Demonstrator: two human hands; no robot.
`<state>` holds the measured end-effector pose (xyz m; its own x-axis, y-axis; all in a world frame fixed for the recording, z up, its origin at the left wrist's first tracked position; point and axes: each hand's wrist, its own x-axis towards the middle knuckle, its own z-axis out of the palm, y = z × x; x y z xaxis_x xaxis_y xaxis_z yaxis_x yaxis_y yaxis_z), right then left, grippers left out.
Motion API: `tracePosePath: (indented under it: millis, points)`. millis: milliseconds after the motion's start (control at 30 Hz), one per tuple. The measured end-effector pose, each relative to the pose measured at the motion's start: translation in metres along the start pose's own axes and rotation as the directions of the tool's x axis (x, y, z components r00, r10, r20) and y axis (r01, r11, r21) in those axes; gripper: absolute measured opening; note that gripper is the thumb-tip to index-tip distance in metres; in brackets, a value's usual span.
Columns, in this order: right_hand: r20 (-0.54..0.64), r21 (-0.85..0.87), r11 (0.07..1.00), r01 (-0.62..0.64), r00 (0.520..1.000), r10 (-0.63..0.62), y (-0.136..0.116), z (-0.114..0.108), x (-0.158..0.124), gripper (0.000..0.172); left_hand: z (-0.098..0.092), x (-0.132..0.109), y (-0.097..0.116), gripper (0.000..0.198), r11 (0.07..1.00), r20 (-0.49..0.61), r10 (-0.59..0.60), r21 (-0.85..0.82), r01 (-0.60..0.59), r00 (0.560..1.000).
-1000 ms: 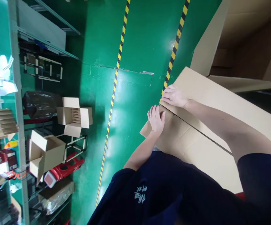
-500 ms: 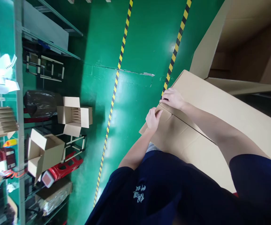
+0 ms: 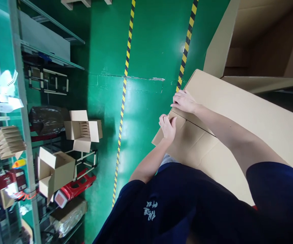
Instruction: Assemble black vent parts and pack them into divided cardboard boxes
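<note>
A large cardboard box lies in front of my body, its closed flaps meeting along a dark seam. My right hand curls over the box's far left edge, just above that seam. Below it, my left hand grips the end of the lower flap, thumb on top and fingers folded over the edge. The two hands are close together but apart. The undersides of the fingers are hidden behind the cardboard.
A big open carton stands at the upper right, against the box. Yellow-black tape runs over the green floor. At left, a metal rack stands by two smaller open cartons and a red tool-like object.
The view has shifted slightly, and the shelving at left appears lower and turned. Both hands keep their places on the box edge, with the right hand a little higher in view.
</note>
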<state>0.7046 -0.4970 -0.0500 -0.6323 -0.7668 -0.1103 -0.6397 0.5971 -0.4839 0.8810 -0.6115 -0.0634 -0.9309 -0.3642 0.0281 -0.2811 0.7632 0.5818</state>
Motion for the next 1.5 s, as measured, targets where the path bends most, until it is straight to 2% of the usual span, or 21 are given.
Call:
tracePosePath:
  millis: [300,400,467,567,600,667,733,800,867,933,967,1000,1067,1200,1300,1333,1367,1400,1433,1467,1500]
  points:
    - [-0.031,-0.031,1.000,0.000,1.000,-0.001,0.003,0.007,0.003,0.035,0.003,-0.004,0.001,0.040,0.998,0.014,0.029,0.047,-0.030,0.999]
    - [-0.042,-0.014,1.000,0.012,0.999,-0.012,0.001,0.008,0.004,0.033,0.011,-0.011,0.004,0.034,0.991,0.082,0.106,0.073,-0.112,0.991]
    - [-0.042,-0.025,0.999,0.026,0.999,-0.028,-0.006,0.006,0.006,0.031,0.014,-0.015,0.007,0.031,0.957,0.240,0.280,0.007,-0.290,0.929]
    - [-0.086,-0.110,0.994,0.025,0.996,-0.034,-0.017,0.002,0.017,0.042,0.017,-0.008,0.014,0.032,0.841,0.445,0.522,-0.126,-0.526,0.728]
    - [-0.103,-0.140,0.990,-0.027,0.995,0.013,-0.019,0.000,0.019,0.048,0.019,-0.003,0.017,0.032,0.820,0.474,0.543,-0.124,-0.558,0.693]
    - [-0.147,-0.158,0.975,-0.156,0.980,0.133,-0.021,-0.009,0.012,0.061,0.023,0.006,0.024,0.033,0.815,0.506,0.523,-0.063,-0.575,0.686]
    - [-0.257,-0.109,0.955,-0.276,0.936,0.241,-0.026,-0.022,-0.026,0.068,0.024,0.011,0.030,0.035,0.817,0.533,0.488,0.000,-0.577,0.691]
    - [-0.419,-0.008,0.927,-0.375,0.843,0.338,-0.033,-0.032,-0.100,0.070,0.023,0.010,0.033,0.036,0.813,0.529,0.473,0.045,-0.580,0.704]
    - [-0.538,0.128,0.844,-0.522,0.678,0.501,-0.036,-0.036,-0.195,0.072,0.020,0.009,0.031,0.040,0.802,0.499,0.488,0.066,-0.593,0.716]
    - [-0.523,0.234,0.684,-0.691,0.504,0.688,-0.032,-0.028,-0.287,0.071,0.019,0.008,0.028,0.045,0.792,0.475,0.510,0.067,-0.607,0.717]
    - [-0.481,0.250,0.630,-0.735,0.470,0.740,-0.028,-0.020,-0.324,0.073,0.020,0.009,0.028,0.046,0.789,0.470,0.516,0.065,-0.611,0.716]
    - [-0.428,0.252,0.603,-0.757,0.471,0.771,-0.023,-0.009,-0.351,0.074,0.022,0.010,0.030,0.046,0.787,0.469,0.518,0.065,-0.613,0.715]
    - [-0.349,0.246,0.595,-0.765,0.503,0.791,-0.014,0.016,-0.377,0.076,0.031,0.012,0.040,0.045,0.802,0.460,0.487,0.099,-0.588,0.742]
    - [-0.369,0.297,0.640,-0.708,0.534,0.761,-0.005,0.047,-0.362,0.075,0.063,0.005,0.088,0.050,0.857,0.312,0.340,0.286,-0.429,0.887]
    - [-0.410,0.371,0.693,-0.618,0.560,0.719,0.004,0.042,-0.367,0.070,0.081,-0.007,0.120,0.064,0.832,0.235,0.370,0.346,-0.433,0.899]
    - [-0.430,0.400,0.678,-0.617,0.526,0.733,0.010,0.035,-0.382,0.066,0.084,-0.010,0.126,0.065,0.817,0.246,0.387,0.355,-0.454,0.889]
    - [-0.458,0.438,0.609,-0.661,0.419,0.784,0.018,0.026,-0.404,0.061,0.087,-0.011,0.130,0.066,0.804,0.269,0.395,0.362,-0.472,0.878]
    - [-0.483,0.487,0.481,-0.729,0.234,0.844,0.027,0.014,-0.431,0.058,0.088,-0.012,0.132,0.067,0.796,0.292,0.392,0.368,-0.481,0.872]
    - [-0.492,0.542,0.311,-0.781,0.005,0.870,0.037,0.000,-0.461,0.056,0.090,-0.012,0.134,0.068,0.793,0.305,0.380,0.379,-0.477,0.873]
    - [-0.479,0.609,0.067,-0.791,-0.299,0.826,0.047,-0.015,-0.492,0.056,0.091,-0.011,0.135,0.069,0.794,0.312,0.360,0.392,-0.464,0.879]
    - [-0.453,0.630,-0.041,-0.775,-0.410,0.792,0.056,-0.030,-0.519,0.063,0.091,-0.012,0.137,0.069,0.795,0.318,0.336,0.409,-0.448,0.887]
